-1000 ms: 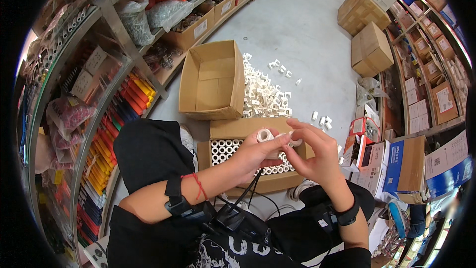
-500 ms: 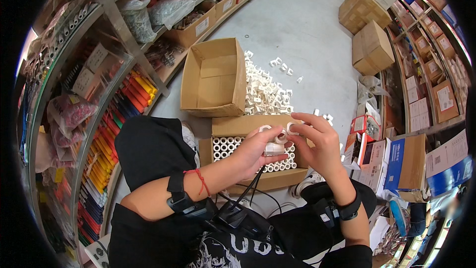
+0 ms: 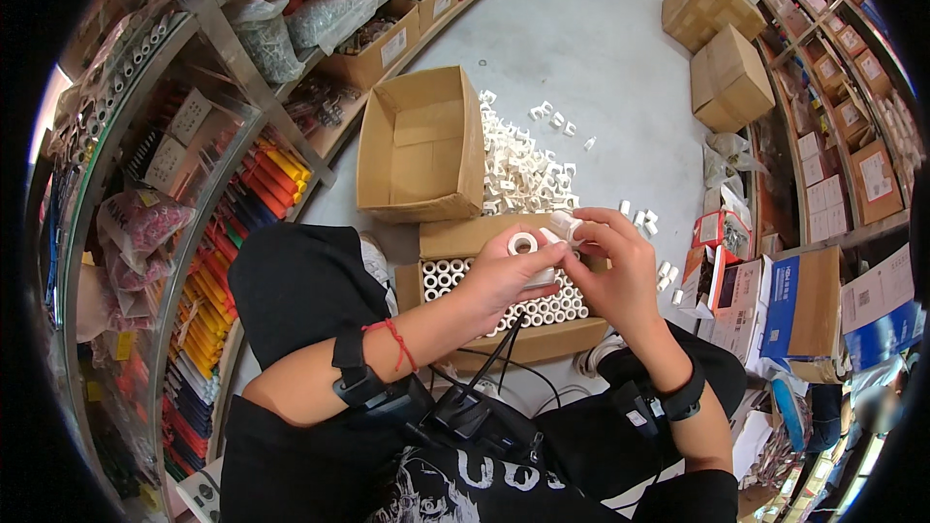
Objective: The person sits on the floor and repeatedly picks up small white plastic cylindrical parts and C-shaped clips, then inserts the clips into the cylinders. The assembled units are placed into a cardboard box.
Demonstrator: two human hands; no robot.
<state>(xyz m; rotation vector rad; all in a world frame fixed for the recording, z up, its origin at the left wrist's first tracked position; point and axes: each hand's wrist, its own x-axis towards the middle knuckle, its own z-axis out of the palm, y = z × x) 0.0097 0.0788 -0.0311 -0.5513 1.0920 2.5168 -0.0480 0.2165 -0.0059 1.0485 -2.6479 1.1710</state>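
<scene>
Left hand (image 3: 499, 281) clamped on a white ring-ended fitting (image 3: 523, 244); right hand (image 3: 620, 261), at its 3 o'clock, pinching a white piece (image 3: 564, 227). Both partly hide the packed carton (image 3: 523, 341) beneath. Surroundings: open carton (image 3: 421, 150), 10–11 o'clock; white-clip pile (image 3: 523, 169), 12; metal shelving (image 3: 232, 56), 8–11.

White cylindrical fittings (image 3: 444, 281) sat in low brown cardboard box (image 3: 542, 341); beyond it, white U-shaped plastic clips (image 3: 528, 169) lay piled right of open brown cardboard carton (image 3: 418, 147).
</scene>
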